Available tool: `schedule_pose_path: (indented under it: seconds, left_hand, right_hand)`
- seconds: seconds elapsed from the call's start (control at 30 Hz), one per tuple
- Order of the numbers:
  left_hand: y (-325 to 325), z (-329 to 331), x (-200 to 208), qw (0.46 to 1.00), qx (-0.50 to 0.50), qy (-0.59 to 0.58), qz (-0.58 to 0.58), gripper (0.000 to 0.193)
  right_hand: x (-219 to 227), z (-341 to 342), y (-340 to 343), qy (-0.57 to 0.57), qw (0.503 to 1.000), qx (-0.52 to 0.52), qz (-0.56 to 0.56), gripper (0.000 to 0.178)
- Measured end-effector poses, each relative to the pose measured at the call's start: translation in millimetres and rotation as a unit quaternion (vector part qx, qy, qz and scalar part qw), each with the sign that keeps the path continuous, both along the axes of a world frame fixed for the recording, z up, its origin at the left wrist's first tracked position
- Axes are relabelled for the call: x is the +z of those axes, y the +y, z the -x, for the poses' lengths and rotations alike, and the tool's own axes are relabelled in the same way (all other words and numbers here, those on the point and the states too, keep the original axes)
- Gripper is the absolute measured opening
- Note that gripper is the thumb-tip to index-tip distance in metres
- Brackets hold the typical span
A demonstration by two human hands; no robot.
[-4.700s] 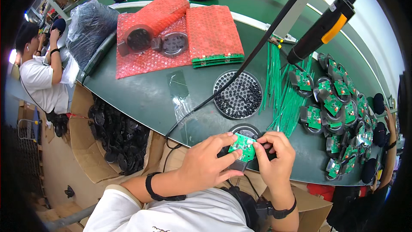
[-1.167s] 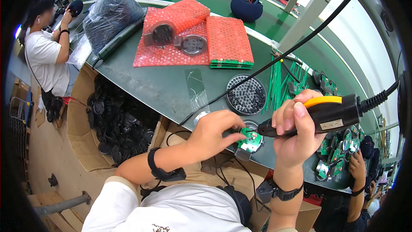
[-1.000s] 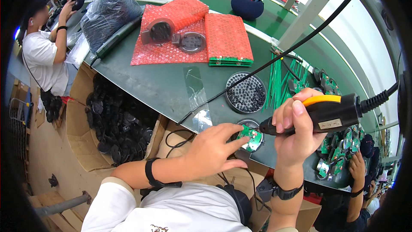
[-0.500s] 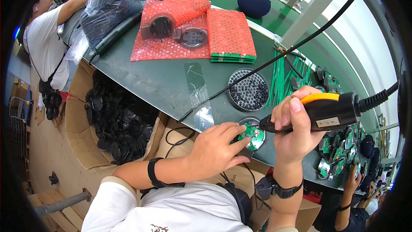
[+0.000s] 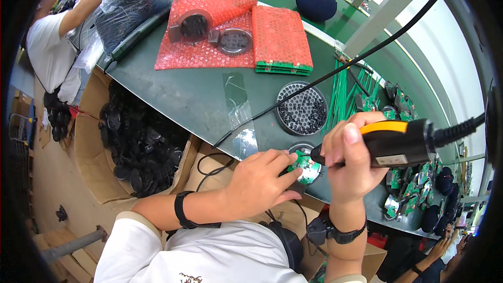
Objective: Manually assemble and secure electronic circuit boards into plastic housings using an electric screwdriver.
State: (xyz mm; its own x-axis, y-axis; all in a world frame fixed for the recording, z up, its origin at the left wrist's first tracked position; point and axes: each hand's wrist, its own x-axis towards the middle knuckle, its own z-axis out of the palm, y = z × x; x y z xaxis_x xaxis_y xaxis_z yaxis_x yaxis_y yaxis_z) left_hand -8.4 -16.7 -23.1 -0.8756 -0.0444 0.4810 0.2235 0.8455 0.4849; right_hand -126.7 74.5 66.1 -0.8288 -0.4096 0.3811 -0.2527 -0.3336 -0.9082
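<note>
My right hand [image 5: 352,160] is wrapped round a black and yellow electric screwdriver [image 5: 401,142], held nearly level with its nose to the left. The nose reaches the upper right edge of a green circuit board [image 5: 309,172]; the bit's tip is too hidden to make out. That board sits in a round, dark housing on the near edge of the table. My left hand [image 5: 257,181] grips the board from the left, fingertips resting on it. Beyond the board stands a round tray [image 5: 302,109] holding small black parts.
Red bubble wrap [image 5: 209,31] with two dark round housings lies farther back, beside wrapped circuit boards [image 5: 283,39]. A carton [image 5: 94,136] of black parts stands at left. Green wires [image 5: 340,94] and assembled boards [image 5: 414,188] lie at right. The screwdriver's black cable [image 5: 367,52] crosses above the table.
The screwdriver and my right hand have shifted slightly left and down, bringing the nose closer over the board. My left hand stays on the board. The person at far left has drawn an arm back.
</note>
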Motion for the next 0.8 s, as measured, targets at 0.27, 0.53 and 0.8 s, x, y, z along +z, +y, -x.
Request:
schedule_pose_path:
  seconds: [0.27, 0.53, 0.8]
  left_hand:
    - [-0.8, 0.4, 0.7, 1.000, -0.001, 0.009, 0.004, 0.050]
    - [0.4, -1.4, 2.7, 1.000, 0.005, 0.011, 0.013, 0.048]
    - [-2.4, -3.1, -6.1, 1.000, -0.002, 0.016, 0.016, 0.044]
  right_hand:
    - [-8.1, 3.7, 5.0, -0.004, 0.998, 0.057, 0.032, 0.019]
    - [-5.3, -2.0, 2.6, 0.022, 1.000, 0.005, 0.016, 0.013]
    - [18.9, 37.4, 40.5, 0.019, 0.999, -0.024, 0.040, 0.022]
